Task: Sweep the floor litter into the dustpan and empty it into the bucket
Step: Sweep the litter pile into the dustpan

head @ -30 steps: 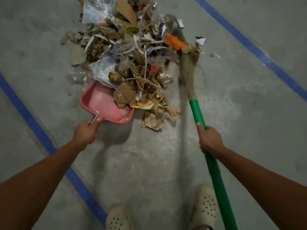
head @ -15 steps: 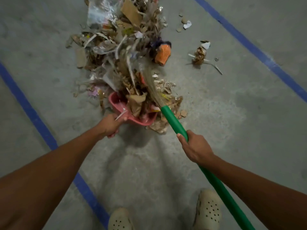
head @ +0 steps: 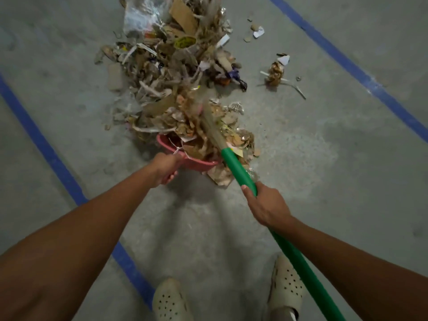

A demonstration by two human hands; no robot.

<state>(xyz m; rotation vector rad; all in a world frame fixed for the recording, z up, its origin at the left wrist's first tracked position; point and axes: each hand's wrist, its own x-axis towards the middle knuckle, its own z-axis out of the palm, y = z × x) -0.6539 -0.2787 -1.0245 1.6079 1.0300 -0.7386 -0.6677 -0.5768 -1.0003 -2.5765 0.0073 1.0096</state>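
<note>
The left hand [head: 163, 166] grips the pink dustpan [head: 196, 164] by its handle; the right hand [head: 266, 205] is clamped on the green broom handle [head: 238, 172] just right of the dustpan. The bristles [head: 209, 121] are blurry, seemingly buried in the litter pile [head: 176, 72] that fills the dustpan and sprawls beyond it. A few stray scraps [head: 275, 74] sit farther right on the concrete floor [head: 324, 181].

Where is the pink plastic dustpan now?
Head view, centre: pink plastic dustpan at the near edge of the litter pile, held by the left hand, just left of the green broom handle.
</note>
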